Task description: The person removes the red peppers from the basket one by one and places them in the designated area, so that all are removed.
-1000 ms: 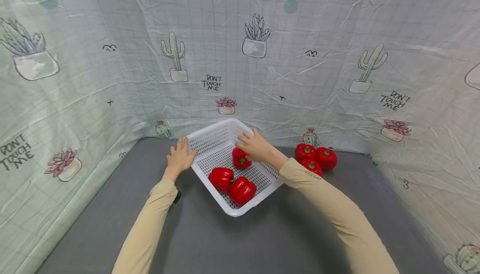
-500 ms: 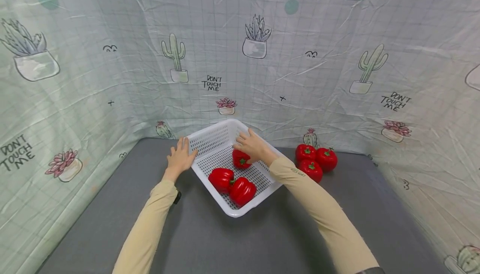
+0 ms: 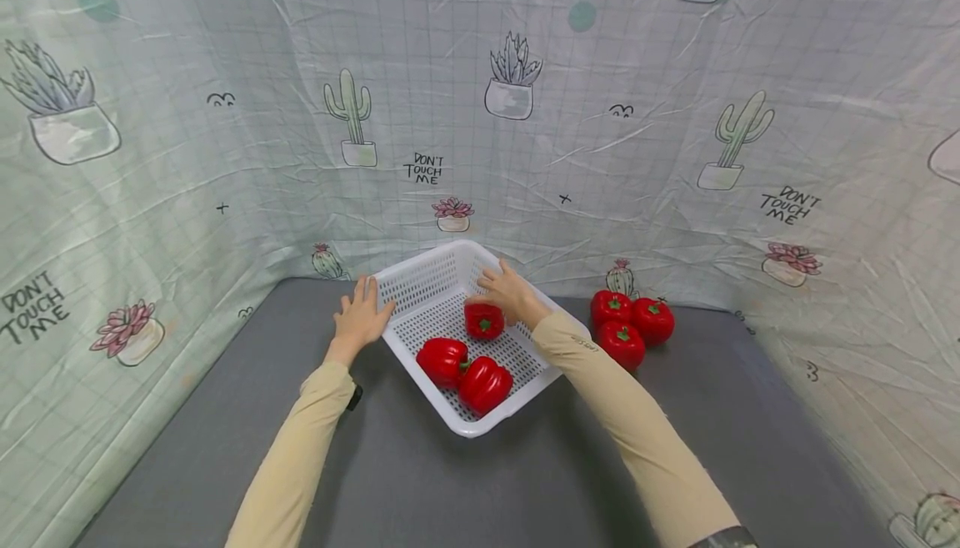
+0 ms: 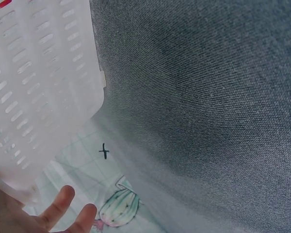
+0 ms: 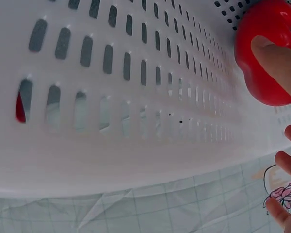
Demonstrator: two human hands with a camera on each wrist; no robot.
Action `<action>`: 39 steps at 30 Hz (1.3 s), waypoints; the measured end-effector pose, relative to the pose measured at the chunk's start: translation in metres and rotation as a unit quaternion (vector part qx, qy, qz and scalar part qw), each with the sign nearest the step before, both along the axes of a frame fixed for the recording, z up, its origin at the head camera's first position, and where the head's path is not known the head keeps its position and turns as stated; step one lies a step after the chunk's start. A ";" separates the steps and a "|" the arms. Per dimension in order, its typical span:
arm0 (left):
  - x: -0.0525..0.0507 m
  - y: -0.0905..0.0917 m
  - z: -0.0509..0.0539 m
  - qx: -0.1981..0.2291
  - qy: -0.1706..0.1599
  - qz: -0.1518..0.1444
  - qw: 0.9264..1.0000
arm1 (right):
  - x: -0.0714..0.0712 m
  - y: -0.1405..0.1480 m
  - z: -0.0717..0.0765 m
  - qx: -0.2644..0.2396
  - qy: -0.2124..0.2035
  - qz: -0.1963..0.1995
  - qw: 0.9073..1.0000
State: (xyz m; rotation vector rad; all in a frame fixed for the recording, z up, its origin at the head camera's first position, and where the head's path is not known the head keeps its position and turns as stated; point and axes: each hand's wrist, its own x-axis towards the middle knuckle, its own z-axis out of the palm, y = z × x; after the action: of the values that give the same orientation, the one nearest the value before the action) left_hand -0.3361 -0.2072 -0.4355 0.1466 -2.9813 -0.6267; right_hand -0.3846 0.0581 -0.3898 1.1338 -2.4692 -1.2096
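In the head view a white perforated basket (image 3: 468,429) stands turned cornerwise, with three red bell peppers inside. Two of them (image 3: 442,361) (image 3: 485,384) lie together towards its near corner. My left hand (image 3: 358,314), fingers spread, rests at the left rim; the left wrist view has its fingers (image 4: 60,208) beside the basket wall (image 4: 43,73). Over the third pepper (image 3: 483,324) is my right hand (image 3: 507,294). In the right wrist view that hand's thumb (image 5: 279,60) lies on the red pepper (image 5: 259,73), while its other fingers stand spread away from it.
Three more red peppers (image 3: 611,307) (image 3: 652,320) (image 3: 621,345) sit on the grey table (image 3: 450,498), just outside the basket's right side. A curtain (image 3: 570,156) printed with cacti surrounds the table at the back and both sides.
My right hand and forearm have shifted slightly left, uncovering more of the pepper under the hand and of the outer peppers. The left hand keeps its place at the rim.
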 end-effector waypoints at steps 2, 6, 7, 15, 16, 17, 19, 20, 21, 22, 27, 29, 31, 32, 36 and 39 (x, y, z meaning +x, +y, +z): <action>0.000 0.000 0.000 -0.001 -0.001 0.000 1.000 | 0.000 0.000 -0.002 0.001 0.003 0.000 1.000; 0.000 0.001 -0.001 -0.002 -0.003 0.001 1.000 | -0.003 0.000 -0.006 -0.010 0.012 -0.001 1.000; 0.000 0.001 0.000 -0.003 -0.004 0.002 1.000 | -0.003 -0.001 -0.006 -0.016 0.015 -0.001 1.000; 0.001 0.000 0.001 -0.002 -0.004 0.001 1.000 | -0.003 -0.008 -0.013 -0.036 0.028 -0.006 0.999; 0.002 0.000 0.001 -0.003 -0.004 0.001 1.000 | -0.002 -0.009 -0.014 -0.032 0.027 -0.009 0.999; 0.001 0.000 0.000 -0.004 -0.005 0.001 1.000 | -0.002 -0.010 -0.014 -0.029 0.026 -0.012 0.999; 0.001 0.000 0.000 -0.004 -0.006 0.001 1.000 | -0.001 -0.012 -0.015 -0.020 0.020 -0.023 0.999; 0.001 0.000 0.000 -0.005 -0.007 0.001 1.000 | -0.001 -0.012 -0.016 -0.017 0.017 -0.029 0.999; 0.001 0.000 0.000 -0.005 -0.007 0.001 1.000 | 0.000 -0.013 -0.016 -0.014 0.015 -0.033 0.999; 0.001 0.000 0.000 -0.004 -0.008 0.001 1.000 | 0.000 -0.013 -0.017 -0.013 0.013 -0.037 0.999; -0.001 0.000 0.001 0.002 -0.001 0.000 1.000 | -0.001 -0.015 -0.017 -0.009 0.015 -0.040 0.999; -0.001 0.000 0.001 0.002 0.001 -0.001 1.000 | 0.000 -0.015 -0.016 -0.005 0.014 -0.041 0.999; -0.001 0.000 0.001 0.002 0.000 -0.002 1.000 | 0.000 -0.015 -0.016 -0.003 0.012 -0.043 0.999; -0.001 0.000 0.001 0.001 -0.001 -0.002 1.000 | 0.001 -0.015 -0.015 -0.002 0.008 -0.043 0.999; 0.000 0.000 0.001 0.001 -0.004 -0.002 1.000 | 0.002 -0.014 -0.016 -0.005 0.006 -0.041 0.999; 0.000 0.000 0.001 -0.001 -0.006 -0.002 1.000 | 0.002 -0.015 -0.018 -0.006 0.018 -0.033 0.999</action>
State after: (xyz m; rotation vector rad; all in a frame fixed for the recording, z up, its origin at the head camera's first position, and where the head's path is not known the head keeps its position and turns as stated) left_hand -0.3358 -0.2073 -0.4341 0.1448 -2.9948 -0.6254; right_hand -0.3829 0.0432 -0.4081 1.0265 -2.5015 -1.2186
